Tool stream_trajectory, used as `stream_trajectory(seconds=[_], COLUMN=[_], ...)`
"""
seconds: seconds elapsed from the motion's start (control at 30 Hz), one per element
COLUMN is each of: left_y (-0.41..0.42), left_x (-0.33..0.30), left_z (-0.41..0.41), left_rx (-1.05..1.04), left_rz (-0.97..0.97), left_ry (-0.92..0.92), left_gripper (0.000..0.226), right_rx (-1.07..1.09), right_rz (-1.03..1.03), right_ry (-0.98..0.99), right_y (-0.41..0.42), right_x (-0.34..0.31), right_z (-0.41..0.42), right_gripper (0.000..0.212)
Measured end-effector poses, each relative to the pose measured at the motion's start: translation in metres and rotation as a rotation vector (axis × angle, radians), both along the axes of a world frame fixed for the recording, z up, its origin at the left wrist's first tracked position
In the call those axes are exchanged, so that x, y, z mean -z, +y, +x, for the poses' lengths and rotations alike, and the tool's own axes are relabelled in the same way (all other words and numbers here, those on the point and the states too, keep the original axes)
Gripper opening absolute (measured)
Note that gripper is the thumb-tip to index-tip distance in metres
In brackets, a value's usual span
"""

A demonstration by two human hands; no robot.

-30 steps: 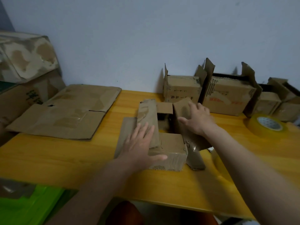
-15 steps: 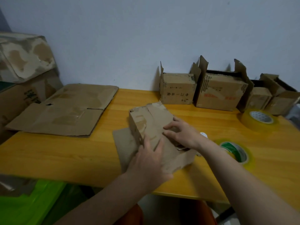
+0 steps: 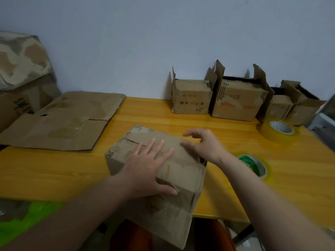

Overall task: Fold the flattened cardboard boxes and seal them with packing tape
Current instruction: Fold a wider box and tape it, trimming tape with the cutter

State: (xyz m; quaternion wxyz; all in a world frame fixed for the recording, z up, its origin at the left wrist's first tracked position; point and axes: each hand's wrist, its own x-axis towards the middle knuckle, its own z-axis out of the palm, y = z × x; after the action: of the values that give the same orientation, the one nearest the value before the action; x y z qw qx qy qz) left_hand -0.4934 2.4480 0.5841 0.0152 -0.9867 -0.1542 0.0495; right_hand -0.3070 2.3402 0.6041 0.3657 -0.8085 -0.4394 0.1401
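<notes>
Folded cardboard box sits at the near edge of the yellow tabletop, its front part overhanging toward the person. Flaps closed on top. Left hand lies flat on the top face, fingers straight and spread, thumb on the near edge. Right hand rests at the box's right top edge, fingers loosely curled, holding nothing (contact at the heel only, as far as visible). Green-core tape roll lies just right of the box; a second roll farther back.
</notes>
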Motion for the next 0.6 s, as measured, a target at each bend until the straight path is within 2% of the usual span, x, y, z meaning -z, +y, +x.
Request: stream_trajectory(seconds=[0.1,0.17,0.33,0.43,0.6], left_y=[-0.014,-0.023,-0.042,-0.045,-0.05], left_x=[0.003,0.004,0.007,0.008,0.008], left_z=[0.011,0.021,0.049,0.062,0.078], left_rx=[-0.124,-0.179,-0.128,-0.121,-0.025], left_rz=[0.008,0.003,-0.012,-0.011,-0.021], left_ry=[-0.044,-0.059,-0.117,-0.11,-0.13], left_gripper=[0.119,0.12,0.105,0.096,0.087], right_rx=[0.094,0.121,0.305,0.391,0.36], right_rz=[-0.035,0.014,0.214,0.214,0.219], right_ry=[0.117,0.214,0.538,0.547,0.594], right_y=[-0.012,-0.019,-0.024,-0.023,-0.027], right_x=[0.007,0.013,0.016,0.018,0.015], right_z=[0.013,0.016,0.023,0.028,0.042], right_gripper=[0.034,0.032,0.034,0.04,0.04])
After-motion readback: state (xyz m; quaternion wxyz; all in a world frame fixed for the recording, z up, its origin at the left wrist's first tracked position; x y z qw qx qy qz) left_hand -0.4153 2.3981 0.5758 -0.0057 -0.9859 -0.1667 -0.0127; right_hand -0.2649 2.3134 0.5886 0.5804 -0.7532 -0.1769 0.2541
